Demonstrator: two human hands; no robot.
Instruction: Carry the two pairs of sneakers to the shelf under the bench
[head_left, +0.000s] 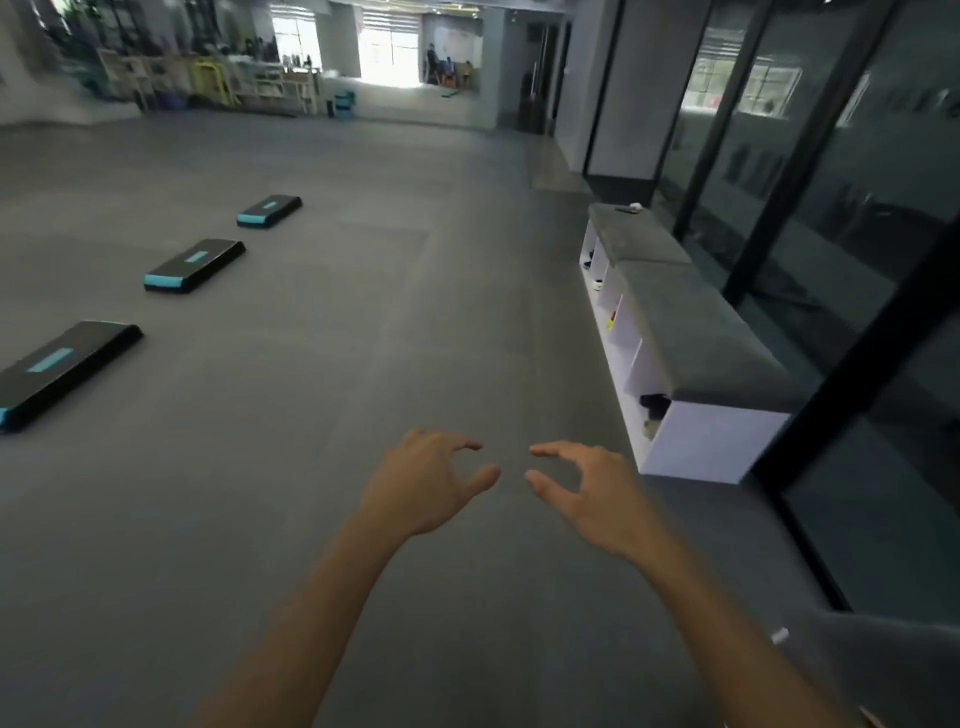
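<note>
both hands out in front and nothing in either one. the left hand (423, 480) sits low centre of the frame, fingers spread and curled, thumb apart from the rest, a wide loose claw. the right hand (582, 491) mirrors it just beside, thumb and forefinger held apart in a wide c. the fingertips of the two nearly face each other across a small gap, palms down, both forearms reaching up from the bottom edge over bare grey floor (322, 395).

the bench (691, 312) runs along the right side of the frame against the glass wall (831, 218), grey cushion on top, white shelf (631, 364) cubbies beneath. dark shapes (653, 402) sit in the nearest cubby, and small bits show in the farther ones, but they're too blurred to call as sneakers. no loose pair shows on the open floor, so i can't say where the two pairs are.

what could go wrong? with both hands empty, the hunt could run wide: the three step platforms, the nearest (62, 366) at left, lie in a line across the floor and are low enough to catch a foot if eyes stay on the bench. and two pairs means four shoes for two hands; a loose pinch by the heels could drop one on the way.
</note>
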